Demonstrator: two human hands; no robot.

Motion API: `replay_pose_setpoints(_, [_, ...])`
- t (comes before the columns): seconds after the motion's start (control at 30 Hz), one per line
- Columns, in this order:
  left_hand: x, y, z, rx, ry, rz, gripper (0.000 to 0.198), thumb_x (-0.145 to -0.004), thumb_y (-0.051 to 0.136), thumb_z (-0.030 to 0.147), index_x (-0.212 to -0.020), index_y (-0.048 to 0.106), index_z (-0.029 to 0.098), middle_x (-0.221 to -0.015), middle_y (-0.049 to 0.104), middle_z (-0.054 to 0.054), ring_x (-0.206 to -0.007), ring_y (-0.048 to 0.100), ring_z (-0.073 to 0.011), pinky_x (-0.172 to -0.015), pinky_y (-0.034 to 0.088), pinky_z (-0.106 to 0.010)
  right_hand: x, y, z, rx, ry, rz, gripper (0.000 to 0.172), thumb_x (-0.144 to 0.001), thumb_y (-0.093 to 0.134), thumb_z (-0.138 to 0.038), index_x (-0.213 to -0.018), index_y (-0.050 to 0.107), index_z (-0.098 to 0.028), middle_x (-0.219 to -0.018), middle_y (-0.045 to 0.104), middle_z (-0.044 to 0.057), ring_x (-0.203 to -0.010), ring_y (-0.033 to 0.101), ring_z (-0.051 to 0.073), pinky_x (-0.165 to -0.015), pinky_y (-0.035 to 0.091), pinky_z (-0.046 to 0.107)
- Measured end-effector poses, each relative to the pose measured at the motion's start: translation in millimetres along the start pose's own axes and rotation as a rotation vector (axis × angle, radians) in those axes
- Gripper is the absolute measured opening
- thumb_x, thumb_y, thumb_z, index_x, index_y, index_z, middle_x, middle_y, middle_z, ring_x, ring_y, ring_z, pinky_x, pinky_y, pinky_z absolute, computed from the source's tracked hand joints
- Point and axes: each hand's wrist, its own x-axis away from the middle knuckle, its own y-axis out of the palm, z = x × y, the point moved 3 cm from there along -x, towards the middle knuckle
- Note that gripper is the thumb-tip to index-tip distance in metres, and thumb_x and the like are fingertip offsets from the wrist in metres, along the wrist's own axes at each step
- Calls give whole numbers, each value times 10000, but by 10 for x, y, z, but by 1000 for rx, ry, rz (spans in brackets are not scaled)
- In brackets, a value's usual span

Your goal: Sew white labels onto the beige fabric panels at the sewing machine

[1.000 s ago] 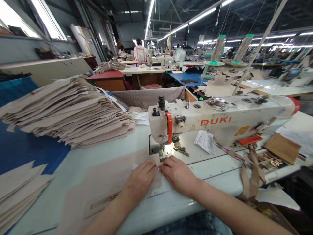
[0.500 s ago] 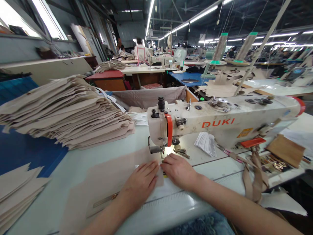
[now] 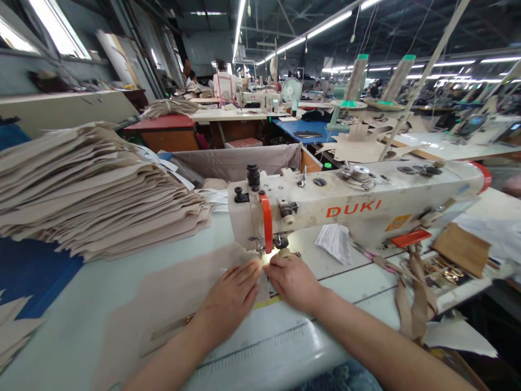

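While the sewing machine (image 3: 350, 209) stands across the pale desk (image 3: 81, 320), your hands lie flat, palms down, just in front of its needle end. Your left hand (image 3: 232, 296) presses on the beige fabric piece (image 3: 179, 296) that spreads over the desk to the left of the machine's head, its fingertips reaching the lit patch under the needle. Your right hand (image 3: 291, 282) lies just beside it, fingers pointed at the same spot, resting partly on the fabric edge and partly on the bare desk. Both hands are spread open and clamp on nothing; they only hold the fabric down, fingertips almost meeting. A small white label (image 3: 224, 271) shows on the fabric at the left hand's fingers.

Left of the machine, a tall stack of beige cut pieces (image 3: 89, 190) sits on the desk. Under the machine's arm lies a folded paper (image 3: 336, 243). Right of the machine, beige straps (image 3: 417, 296) hang over the desk's edge, near a brown board (image 3: 462, 248). Behind the machine stands a cloth-lined bin (image 3: 240, 160).
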Motion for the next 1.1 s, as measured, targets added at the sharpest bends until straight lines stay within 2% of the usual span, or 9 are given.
replay_pose_setpoints(0.2, [-52,50,-67,66,-23,-15,406,-968,285,219,-1182,617,123,-1203,667,-100,-1121,605,-191,-949,492,-351,-13,-4,16,-18,27,7,174,-922,492,-156,-961,660,-135,-868,635,76,-817,522,204,-736,393,306])
replay_pose_setpoints(0.4, [-91,12,-83,68,-9,26,432,-979,250,231,-1178,615,112,-1154,688,-112,-1092,623,-197,-937,499,-353,-28,14,23,-34,52,-1,202,-940,455,-173,-941,654,-138,-870,631,88,-838,522,217,-738,403,316])
replay_pose_setpoints(0.77, [-74,65,-123,101,-21,-19,409,-965,287,233,-1205,604,138,-1199,668,-102,-1114,610,-198,-946,498,-359,-23,26,26,-15,38,46,162,-925,485,-166,-880,639,-146,-848,615,66,-802,499,200,-713,384,303])
replay_pose_setpoints(1.1, [-197,96,-236,145,-66,-29,370,-956,318,226,-1157,617,140,-1129,688,-123,-1066,627,-228,-924,516,-402,-15,-2,34,12,64,28,202,-927,466,-164,-821,638,-155,-836,618,63,-841,516,207,-736,389,305])
